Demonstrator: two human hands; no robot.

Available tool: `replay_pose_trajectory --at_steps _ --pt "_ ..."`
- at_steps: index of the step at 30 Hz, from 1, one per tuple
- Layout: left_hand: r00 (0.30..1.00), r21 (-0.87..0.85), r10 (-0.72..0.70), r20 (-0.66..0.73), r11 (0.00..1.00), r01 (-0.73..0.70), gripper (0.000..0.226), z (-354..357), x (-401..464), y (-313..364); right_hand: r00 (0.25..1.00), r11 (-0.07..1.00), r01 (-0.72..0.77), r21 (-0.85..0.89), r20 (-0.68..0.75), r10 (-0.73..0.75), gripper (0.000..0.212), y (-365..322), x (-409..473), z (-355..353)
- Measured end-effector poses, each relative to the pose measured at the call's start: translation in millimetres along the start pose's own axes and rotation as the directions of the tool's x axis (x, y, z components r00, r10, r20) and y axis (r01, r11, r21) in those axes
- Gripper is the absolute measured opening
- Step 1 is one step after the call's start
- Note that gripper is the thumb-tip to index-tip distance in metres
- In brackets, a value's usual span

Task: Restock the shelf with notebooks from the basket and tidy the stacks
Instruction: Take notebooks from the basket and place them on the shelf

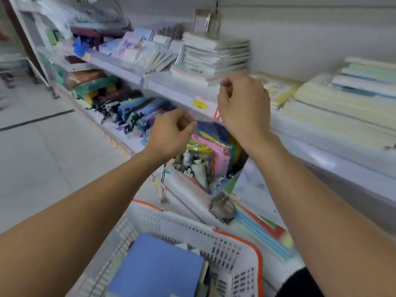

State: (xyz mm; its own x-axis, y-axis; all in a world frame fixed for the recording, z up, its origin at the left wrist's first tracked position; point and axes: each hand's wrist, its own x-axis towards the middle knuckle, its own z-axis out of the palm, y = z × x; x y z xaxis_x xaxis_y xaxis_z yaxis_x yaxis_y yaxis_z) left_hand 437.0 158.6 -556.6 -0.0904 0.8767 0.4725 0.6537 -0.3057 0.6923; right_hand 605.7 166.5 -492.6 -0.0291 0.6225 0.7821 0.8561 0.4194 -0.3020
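Bright, even light all round me, hardly any shadow. The notebook stack [216, 55] at twelve o'clock smears with blur, the shelf [321, 133] at three o'clock bows at the edge.

At the bottom of the frame, a white perforated basket [233, 251] with an orange rim holds a plain blue notebook [158, 269]. At upper centre, the notebook stack [216, 56] shows white and pale grey edges. The shelf [171, 91] is pale lilac-white, with a yellow price tag [199, 104] on its front at centre. Below it, in the middle, pink, yellow and blue folders [214, 151] stand together. At right, cream and pale green book stacks [342, 99] lie. The floor [32, 146] at left is pale grey tile crossed by a dark line.
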Motion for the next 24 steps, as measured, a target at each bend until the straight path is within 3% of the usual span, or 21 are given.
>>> replay_pose_trajectory --at_steps 1,2,3,4,5,6,7,8,9,11,13,14,15,17,19,22,24 --pt "0.987 0.048 -0.15 0.063 0.988 0.147 0.008 2 -35 -25 0.997 0.994 0.065 0.087 0.021 -0.067 0.013 -18 -27 9" --pt "0.934 0.099 -0.336 0.123 0.94 0.325 0.009 5 -74 -52 0.98 0.98 0.09 0.177 0.159 -0.119 0.013 -32 -61 22" --pt "0.832 0.146 -0.528 0.169 0.848 0.509 0.009 6 -116 -79 0.902 0.968 0.06 0.244 0.403 -0.157 0.014 -41 -102 39" --pt "0.699 0.167 -0.684 0.209 0.73 0.663 0.01 7 -158 -103 0.721 0.967 -0.013 0.253 0.673 -0.166 0.018 -44 -147 54" --pt "0.547 0.177 -0.8 0.245 0.592 0.786 0.01 8 -197 -120 0.458 0.979 -0.077 0.188 0.879 -0.133 0.028 -43 -192 65" --pt "0.394 0.203 -0.876 0.278 0.455 0.867 0.013 9 -231 -131 0.187 0.991 -0.101 0.084 0.98 -0.064 0.042 -38 -236 72" --pt "0.268 0.246 -0.91 0.316 0.351 0.904 0.022 11 -257 -140 -0.02 0.996 -0.091 -0.006 1.0 0.004 0.055 -30 -275 77" --pt "0.196 0.293 -0.916 0.35 0.306 0.906 0.033 13 -274 -145 -0.132 0.993 -0.103 -0.06 0.99 0.046 0.06 -22 -308 79" --pt "0.174 0.319 -0.911 0.373 0.302 0.898 0.036 15 -285 -148 -0.172 0.98 -0.169 -0.106 0.982 0.077 0.06 -15 -333 80" --pt "0.183 0.374 -0.915 0.359 0.321 0.87 0.021 10 -297 -152 -0.141 0.87 -0.455 -0.187 0.981 0.137 0.059 -3 -369 84" --pt "0.15 0.45 -0.928 0.342 0.302 0.841 0.015 4 -310 -164 -0.11 0.605 -0.738 -0.298 0.938 0.328 0.07 1 -389 93" --pt "0.107 0.483 -0.919 0.379 0.295 0.825 0.027 3 -316 -173 -0.139 0.45 -0.817 -0.361 0.88 0.454 0.075 2 -398 97" --pt "0.085 0.508 -0.897 0.434 0.321 0.799 0.038 4 -322 -179 -0.171 0.321 -0.859 -0.399 0.815 0.554 0.079 3 -406 101" --pt "0.109 0.518 -0.887 0.448 0.357 0.777 0.045 1 -328 -179 -0.212 0.181 -0.895 -0.407 0.747 0.63 0.075 10 -419 112" --pt "0.047 0.441 -0.895 0.444 0.264 0.858 0.049 2 -329 -179 -0.253 0.097 -0.911 -0.401 0.73 0.635 0.065 18 -422 123" --pt "0.042 0.402 -0.865 0.499 0.275 0.873 0.06 0 -328 -175 -0.289 0.011 -0.924 -0.383 0.717 0.635 0.053 25 -415 130" --pt "0.015 0.367 -0.851 0.525 0.242 0.898 0.066 0 -328 -173 -0.281 0.005 -0.932 -0.363 0.73 0.623 0.062 25 -413 132"
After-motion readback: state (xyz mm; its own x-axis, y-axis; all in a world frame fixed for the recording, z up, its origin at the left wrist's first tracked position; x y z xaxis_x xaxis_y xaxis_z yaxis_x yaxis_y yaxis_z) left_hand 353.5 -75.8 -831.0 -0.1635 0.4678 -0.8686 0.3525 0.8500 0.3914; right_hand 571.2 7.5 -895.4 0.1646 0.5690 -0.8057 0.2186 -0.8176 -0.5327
